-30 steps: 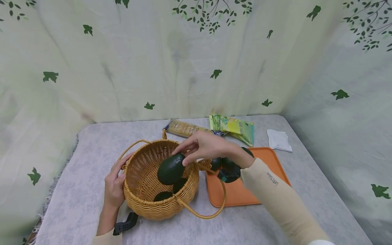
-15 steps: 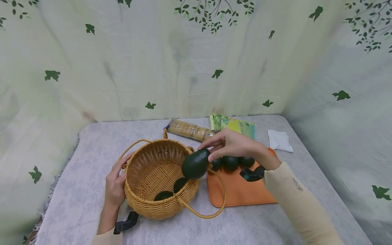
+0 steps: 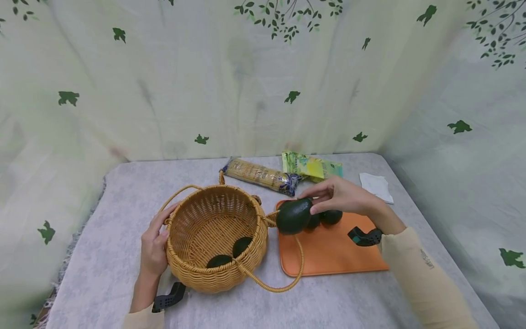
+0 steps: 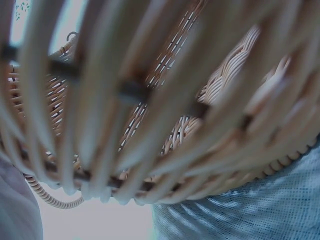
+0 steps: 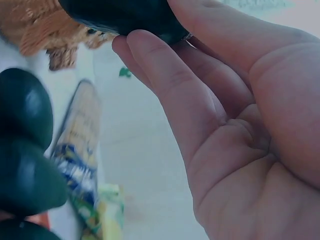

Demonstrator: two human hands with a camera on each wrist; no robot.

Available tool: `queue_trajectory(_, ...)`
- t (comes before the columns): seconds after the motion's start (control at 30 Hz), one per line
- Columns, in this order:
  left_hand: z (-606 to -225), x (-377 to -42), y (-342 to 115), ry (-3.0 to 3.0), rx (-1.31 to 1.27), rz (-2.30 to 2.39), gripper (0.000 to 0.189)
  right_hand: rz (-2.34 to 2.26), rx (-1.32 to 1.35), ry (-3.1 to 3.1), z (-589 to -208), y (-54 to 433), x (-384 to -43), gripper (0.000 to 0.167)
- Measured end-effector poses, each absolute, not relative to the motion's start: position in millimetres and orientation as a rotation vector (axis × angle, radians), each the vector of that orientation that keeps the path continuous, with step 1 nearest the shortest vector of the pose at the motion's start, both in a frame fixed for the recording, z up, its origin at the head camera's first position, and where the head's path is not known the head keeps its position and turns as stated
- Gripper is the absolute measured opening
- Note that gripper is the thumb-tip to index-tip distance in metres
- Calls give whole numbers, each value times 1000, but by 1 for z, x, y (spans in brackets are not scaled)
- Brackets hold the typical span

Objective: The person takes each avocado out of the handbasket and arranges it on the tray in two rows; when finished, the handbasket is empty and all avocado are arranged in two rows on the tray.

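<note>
Right hand [image 3: 344,196] has swung from basket [image 3: 218,279] to tray [image 3: 337,256], fingers pinching an avocado [image 3: 292,219], left hand [image 3: 153,249] touching basket, fingers straight.

That dark green oval fruit [image 3: 292,217] gleams at me, smooth-skinned; the round tan wicker basket [image 3: 201,279] looks ribbed, the flat orange tray [image 3: 328,253] smooth plastic, the pale grey bench cover [image 3: 123,201] matt cloth.

- One basket [image 3: 201,279] before you.
- Six avocados [image 3: 293,216]: two inside basket, one in your right hand [image 3: 343,196], three right of basket.
- One tray [image 3: 330,258], right of basket.
- One long packet [image 3: 260,175], behind basket.
- One white packet [image 3: 376,186], well right of basket.
- Green packaging [image 3: 314,167], behind-right of basket: count unclear.
</note>
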State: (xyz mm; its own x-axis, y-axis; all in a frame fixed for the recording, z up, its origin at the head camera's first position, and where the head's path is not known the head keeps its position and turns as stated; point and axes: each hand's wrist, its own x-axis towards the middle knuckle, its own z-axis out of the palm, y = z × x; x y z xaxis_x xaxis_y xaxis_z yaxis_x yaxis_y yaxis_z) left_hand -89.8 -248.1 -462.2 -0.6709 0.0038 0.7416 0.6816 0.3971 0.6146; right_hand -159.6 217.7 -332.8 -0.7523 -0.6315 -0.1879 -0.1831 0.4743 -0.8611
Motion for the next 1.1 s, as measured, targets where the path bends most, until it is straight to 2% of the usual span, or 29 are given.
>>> queue_trajectory(0.5, -462, -89, -248, -2018, -562, -1300, 55, -1204, -603, 2242, -362, 252, -162, 44)
queue_trajectory(0.73, -463, -91, -249, -2018, -566, -1303, 55, -1143, -633, 2175, -387, 246, -160, 42)
queue_trajectory(1.1, -462, -90, -249, -2030, -550, -1303, 56, -1080, -730, 2036, -403, 220, -160, 35)
